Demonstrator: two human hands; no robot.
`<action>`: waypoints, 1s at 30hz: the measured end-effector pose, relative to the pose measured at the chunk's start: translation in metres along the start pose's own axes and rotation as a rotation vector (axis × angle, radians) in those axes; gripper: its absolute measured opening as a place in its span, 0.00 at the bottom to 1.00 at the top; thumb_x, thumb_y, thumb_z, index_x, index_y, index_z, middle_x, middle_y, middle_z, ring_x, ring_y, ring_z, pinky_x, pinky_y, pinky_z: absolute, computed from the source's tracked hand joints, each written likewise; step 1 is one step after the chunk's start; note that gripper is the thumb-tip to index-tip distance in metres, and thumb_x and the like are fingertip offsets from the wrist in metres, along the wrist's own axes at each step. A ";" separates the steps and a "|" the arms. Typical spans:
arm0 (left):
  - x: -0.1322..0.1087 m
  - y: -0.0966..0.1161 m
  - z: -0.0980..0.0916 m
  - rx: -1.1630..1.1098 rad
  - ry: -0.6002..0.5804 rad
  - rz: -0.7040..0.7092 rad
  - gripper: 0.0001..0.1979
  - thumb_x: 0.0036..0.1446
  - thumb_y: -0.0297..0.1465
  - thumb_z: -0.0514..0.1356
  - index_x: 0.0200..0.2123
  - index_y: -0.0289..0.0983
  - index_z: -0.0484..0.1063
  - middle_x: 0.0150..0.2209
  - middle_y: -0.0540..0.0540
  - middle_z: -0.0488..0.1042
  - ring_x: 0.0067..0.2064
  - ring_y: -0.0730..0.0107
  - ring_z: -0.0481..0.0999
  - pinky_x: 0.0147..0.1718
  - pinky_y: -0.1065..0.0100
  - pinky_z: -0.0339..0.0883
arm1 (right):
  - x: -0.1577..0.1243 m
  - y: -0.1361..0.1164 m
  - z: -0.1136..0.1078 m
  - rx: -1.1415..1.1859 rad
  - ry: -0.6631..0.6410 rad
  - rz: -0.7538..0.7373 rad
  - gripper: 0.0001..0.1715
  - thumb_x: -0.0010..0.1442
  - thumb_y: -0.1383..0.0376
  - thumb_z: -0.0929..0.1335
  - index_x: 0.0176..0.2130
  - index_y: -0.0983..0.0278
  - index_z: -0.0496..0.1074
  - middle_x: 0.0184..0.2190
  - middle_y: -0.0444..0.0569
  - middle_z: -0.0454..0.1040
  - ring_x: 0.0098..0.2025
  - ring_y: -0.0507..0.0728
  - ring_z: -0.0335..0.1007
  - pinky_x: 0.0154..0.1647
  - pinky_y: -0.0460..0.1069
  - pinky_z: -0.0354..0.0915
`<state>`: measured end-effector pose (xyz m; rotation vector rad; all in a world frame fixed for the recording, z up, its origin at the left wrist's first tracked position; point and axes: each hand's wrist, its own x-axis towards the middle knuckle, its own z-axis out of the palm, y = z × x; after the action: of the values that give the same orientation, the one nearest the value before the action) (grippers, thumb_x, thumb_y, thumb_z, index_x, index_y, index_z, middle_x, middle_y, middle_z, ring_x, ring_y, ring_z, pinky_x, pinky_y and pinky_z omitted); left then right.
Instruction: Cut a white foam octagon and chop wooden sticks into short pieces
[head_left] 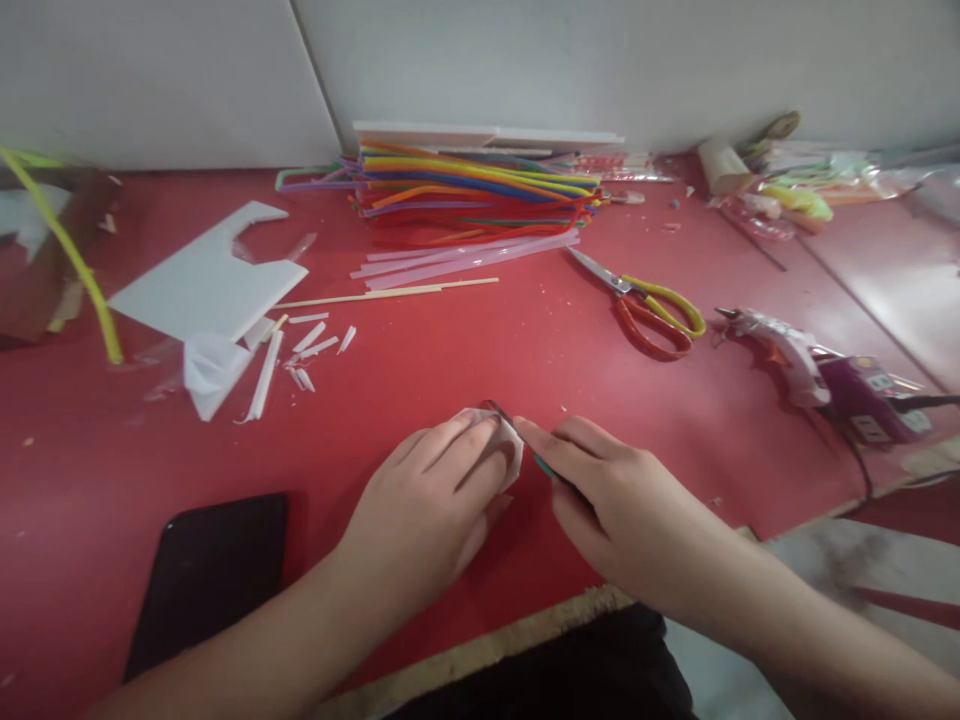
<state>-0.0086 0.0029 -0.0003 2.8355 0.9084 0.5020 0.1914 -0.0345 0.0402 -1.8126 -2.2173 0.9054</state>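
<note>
My left hand [439,480] presses a small white foam-like piece [516,458] against the red table, its fingers covering most of the piece. A craft knife [543,466] with a green part is gripped in my right hand [600,480], the forefinger stretched along its back. The dark blade lies at the upper right edge of the white piece; whether it has cut in, I cannot tell. Just left of my hands, thin white offcuts [311,345] are scattered near a larger white board [202,275] with a rounded notch.
Scissors [652,310] with yellow and red handles lie beyond my right hand. A glue gun [780,350] rests at the right. Bundled colourful pipe cleaners [472,195] and a thin stick [405,293] lie toward the wall. A black phone [214,570] is at the left; the table's edge [480,660] runs close to me.
</note>
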 end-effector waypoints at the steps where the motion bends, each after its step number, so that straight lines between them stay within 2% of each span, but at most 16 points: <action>1: 0.000 0.000 0.000 0.000 0.005 0.000 0.20 0.57 0.24 0.57 0.53 0.34 0.69 0.54 0.39 0.73 0.56 0.49 0.72 0.49 0.50 0.72 | 0.000 0.000 -0.001 0.004 -0.002 -0.001 0.34 0.59 0.73 0.58 0.63 0.62 0.61 0.40 0.53 0.68 0.39 0.58 0.72 0.41 0.56 0.71; 6: 0.002 0.001 -0.001 0.007 0.026 0.014 0.17 0.61 0.27 0.54 0.53 0.33 0.69 0.53 0.39 0.74 0.55 0.50 0.73 0.47 0.51 0.73 | 0.002 -0.001 -0.004 -0.006 -0.008 -0.015 0.34 0.58 0.74 0.59 0.63 0.63 0.62 0.40 0.53 0.69 0.37 0.57 0.72 0.39 0.54 0.71; 11: 0.001 0.000 -0.002 0.029 -0.013 0.031 0.20 0.59 0.24 0.53 0.54 0.32 0.69 0.55 0.40 0.73 0.56 0.49 0.72 0.48 0.51 0.72 | 0.002 -0.002 -0.005 -0.025 0.010 -0.050 0.35 0.58 0.75 0.59 0.63 0.61 0.62 0.39 0.51 0.70 0.34 0.54 0.72 0.36 0.51 0.71; 21: 0.002 0.003 -0.001 0.032 -0.022 0.006 0.18 0.62 0.26 0.53 0.54 0.34 0.69 0.55 0.40 0.73 0.56 0.49 0.71 0.49 0.51 0.71 | 0.002 0.003 -0.009 -0.017 -0.037 -0.090 0.36 0.58 0.76 0.59 0.64 0.61 0.60 0.44 0.54 0.71 0.38 0.55 0.73 0.40 0.52 0.71; 30: 0.001 0.004 0.000 0.020 0.012 -0.012 0.19 0.61 0.27 0.54 0.55 0.35 0.68 0.53 0.39 0.74 0.56 0.50 0.72 0.50 0.51 0.72 | -0.003 0.004 -0.007 -0.021 -0.054 -0.098 0.35 0.59 0.75 0.58 0.65 0.65 0.58 0.45 0.55 0.71 0.41 0.56 0.72 0.42 0.53 0.72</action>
<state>-0.0055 -0.0001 0.0008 2.8460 0.9364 0.5121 0.1987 -0.0348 0.0442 -1.6907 -2.3337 0.9256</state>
